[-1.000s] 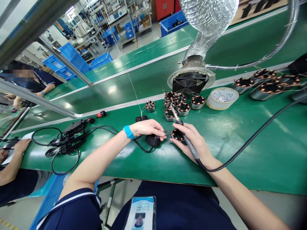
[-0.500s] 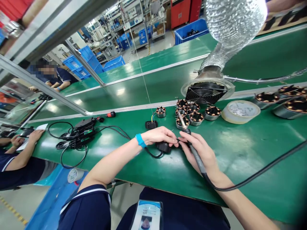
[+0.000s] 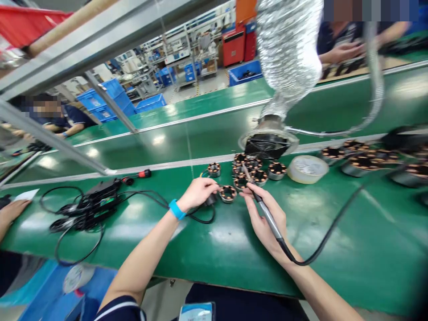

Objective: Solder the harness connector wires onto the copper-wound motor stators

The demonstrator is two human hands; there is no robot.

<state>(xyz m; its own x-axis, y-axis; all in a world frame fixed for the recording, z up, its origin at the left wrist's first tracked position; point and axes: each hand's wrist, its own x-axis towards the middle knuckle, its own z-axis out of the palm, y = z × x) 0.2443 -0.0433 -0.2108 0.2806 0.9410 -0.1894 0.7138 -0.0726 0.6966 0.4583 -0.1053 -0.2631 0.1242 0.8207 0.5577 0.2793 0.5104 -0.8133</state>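
My right hand (image 3: 264,218) grips a soldering iron (image 3: 264,209) like a pen, its tip pointing up toward a cluster of copper-wound motor stators (image 3: 254,169). My left hand (image 3: 197,192), with a blue wristband, is closed over a small black connector block (image 3: 210,200) with a black cable. A single stator (image 3: 228,193) lies on the green bench between my two hands, just beside the left fingertips.
A foil fume duct with a fan grille (image 3: 267,145) hangs behind the stators. A round white tub (image 3: 307,168) and larger stators (image 3: 364,162) sit to the right. A black power unit with tangled cables (image 3: 90,203) lies left. Another person's hand (image 3: 11,209) rests at the far left.
The stator has moved left and farther from me, now lying between my hands. My left hand shifted away with the black block. My head view swung, showing more of the line.
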